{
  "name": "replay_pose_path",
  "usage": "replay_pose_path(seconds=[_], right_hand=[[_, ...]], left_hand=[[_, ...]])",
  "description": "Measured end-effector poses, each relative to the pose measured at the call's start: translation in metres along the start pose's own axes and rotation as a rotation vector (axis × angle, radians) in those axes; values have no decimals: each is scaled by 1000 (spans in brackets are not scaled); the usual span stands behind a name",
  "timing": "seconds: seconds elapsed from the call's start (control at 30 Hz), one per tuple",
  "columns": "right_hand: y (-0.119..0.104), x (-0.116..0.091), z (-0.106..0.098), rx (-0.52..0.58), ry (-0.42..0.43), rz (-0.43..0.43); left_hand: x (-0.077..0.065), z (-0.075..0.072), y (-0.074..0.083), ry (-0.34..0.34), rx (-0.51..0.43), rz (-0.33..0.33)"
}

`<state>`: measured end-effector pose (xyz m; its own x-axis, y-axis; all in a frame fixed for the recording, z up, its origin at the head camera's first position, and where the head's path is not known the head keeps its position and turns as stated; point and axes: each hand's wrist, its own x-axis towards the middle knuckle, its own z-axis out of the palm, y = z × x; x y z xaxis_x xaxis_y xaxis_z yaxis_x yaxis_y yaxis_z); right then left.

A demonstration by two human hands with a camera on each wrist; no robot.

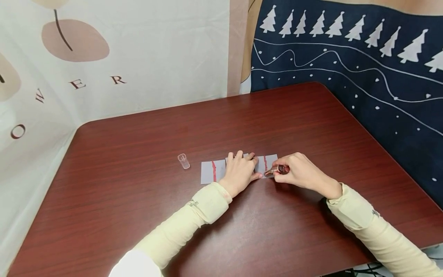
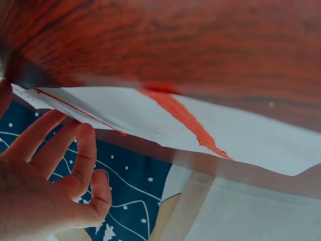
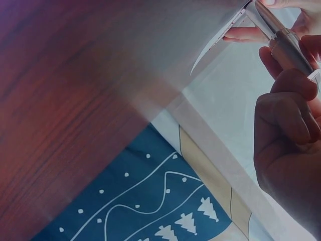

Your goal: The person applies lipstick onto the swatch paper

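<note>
My right hand (image 1: 300, 173) grips a lipstick (image 1: 282, 169) between thumb and fingers, its tip down at the lower part of the right-hand white paper (image 1: 271, 160). That paper carries a red streak running top to bottom. In the right wrist view the metallic tube (image 3: 291, 49) slants up to the paper's edge. My left hand (image 1: 239, 172) rests with spread fingers over a middle paper, mostly hidden beneath it, and its thumb reaches the right-hand paper. Left of it lies another white paper (image 1: 207, 174) with a wide red streak (image 2: 183, 118), plain in the left wrist view.
A small clear plastic cap (image 1: 184, 161) lies on the table left of the papers. The dark red wooden table (image 1: 138, 154) meets a white printed cloth (image 1: 166, 46) at the back and a navy cloth with white trees (image 1: 346, 57) on the right.
</note>
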<state>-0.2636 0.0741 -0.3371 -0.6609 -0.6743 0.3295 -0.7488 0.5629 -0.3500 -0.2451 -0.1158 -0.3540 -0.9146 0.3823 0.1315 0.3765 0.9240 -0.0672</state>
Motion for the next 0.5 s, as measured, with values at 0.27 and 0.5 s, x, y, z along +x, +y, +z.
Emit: replay_pose_path(seconds=[0.27,0.5], right_hand=[[-2,-1,1,10,5,7],[-2,0,1,15,11,-17]], left_hand=[[-2,1,0,6,-5,5],[-3,-1,-1,14,7,5]])
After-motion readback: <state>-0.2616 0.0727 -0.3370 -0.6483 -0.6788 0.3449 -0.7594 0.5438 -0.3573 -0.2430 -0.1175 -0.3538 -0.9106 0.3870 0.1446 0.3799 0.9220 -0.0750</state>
